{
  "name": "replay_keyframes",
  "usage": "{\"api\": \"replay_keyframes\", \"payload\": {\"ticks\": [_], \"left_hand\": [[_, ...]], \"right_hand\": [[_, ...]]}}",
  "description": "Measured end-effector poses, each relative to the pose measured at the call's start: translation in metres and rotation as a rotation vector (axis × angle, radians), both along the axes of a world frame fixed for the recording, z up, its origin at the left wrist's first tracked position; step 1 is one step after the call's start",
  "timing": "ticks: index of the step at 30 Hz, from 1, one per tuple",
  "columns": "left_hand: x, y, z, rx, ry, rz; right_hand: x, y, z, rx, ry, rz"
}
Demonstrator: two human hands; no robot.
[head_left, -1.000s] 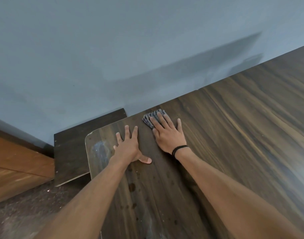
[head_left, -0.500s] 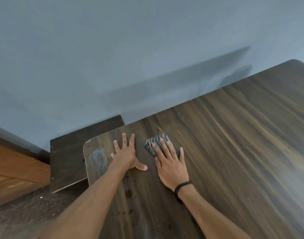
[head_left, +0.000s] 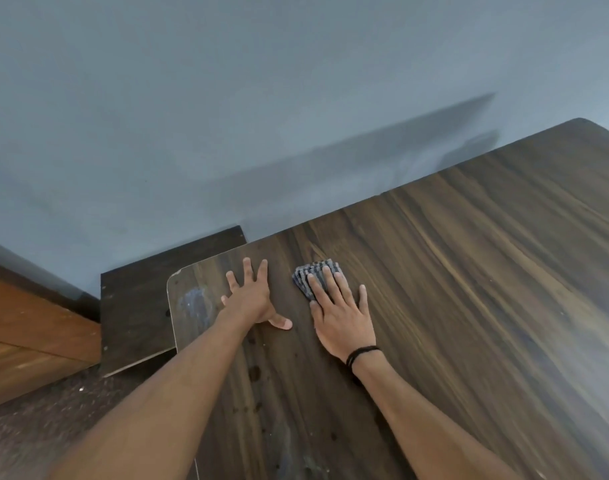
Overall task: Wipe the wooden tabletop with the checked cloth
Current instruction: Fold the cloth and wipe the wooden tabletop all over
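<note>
The dark wooden tabletop (head_left: 469, 289) runs from the lower middle up to the right, against a blue-grey wall. A small folded checked cloth (head_left: 308, 277) lies flat on it near the far left corner. My right hand (head_left: 341, 313) presses on the cloth with straight fingers, and most of the cloth is hidden under them. My left hand (head_left: 251, 299) rests flat on the wood just left of the cloth, fingers spread. A pale dusty smear (head_left: 194, 306) marks the table's left corner, and dark spots (head_left: 254, 372) dot the near part.
A lower dark wooden board (head_left: 137, 306) sticks out to the left of the table by the wall. A brown wooden piece (head_left: 26, 337) stands further left. Speckled dark floor (head_left: 29, 438) shows at the bottom left. The wall (head_left: 261, 116) borders the table's far edge.
My right hand has slid the cloth away from the table's far edge, toward me and a little right. My left hand has stayed flat in the same spot.
</note>
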State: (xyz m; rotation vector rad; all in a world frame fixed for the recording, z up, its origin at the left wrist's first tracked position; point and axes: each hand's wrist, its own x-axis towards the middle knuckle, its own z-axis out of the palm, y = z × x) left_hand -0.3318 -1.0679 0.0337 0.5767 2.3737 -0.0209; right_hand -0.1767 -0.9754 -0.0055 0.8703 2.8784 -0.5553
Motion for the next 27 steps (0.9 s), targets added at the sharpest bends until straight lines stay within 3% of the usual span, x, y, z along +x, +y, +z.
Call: {"api": "replay_keyframes", "payload": {"ticks": [3, 6, 10, 14, 17, 22, 27], "left_hand": [[0.003, 0.001, 0.003, 0.002, -0.012, 0.02], [0.018, -0.003, 0.003, 0.081, -0.009, 0.016], [0.067, 0.006, 0.003, 0.34, 0.086, -0.073], [0.108, 0.038, -0.002, 0.462, 0.169, -0.147], [0.118, 0.053, -0.013, 0.42, 0.211, -0.175], [0.118, 0.053, -0.027, 0.307, 0.247, -0.129], [0.065, 0.068, -0.02, 0.266, 0.222, -0.015]], "right_hand": [[0.0, 0.015, 0.015, -0.186, 0.014, 0.05], [0.021, 0.026, 0.021, -0.352, 0.238, -0.046], [0.075, 0.057, 0.007, -0.041, 0.287, -0.181], [0.085, 0.086, -0.001, 0.087, 0.218, -0.035], [0.084, 0.095, -0.007, 0.104, 0.148, 0.086], [0.088, 0.098, -0.013, 0.102, 0.163, 0.104], [0.088, 0.099, -0.008, 0.075, 0.157, 0.117]]}}
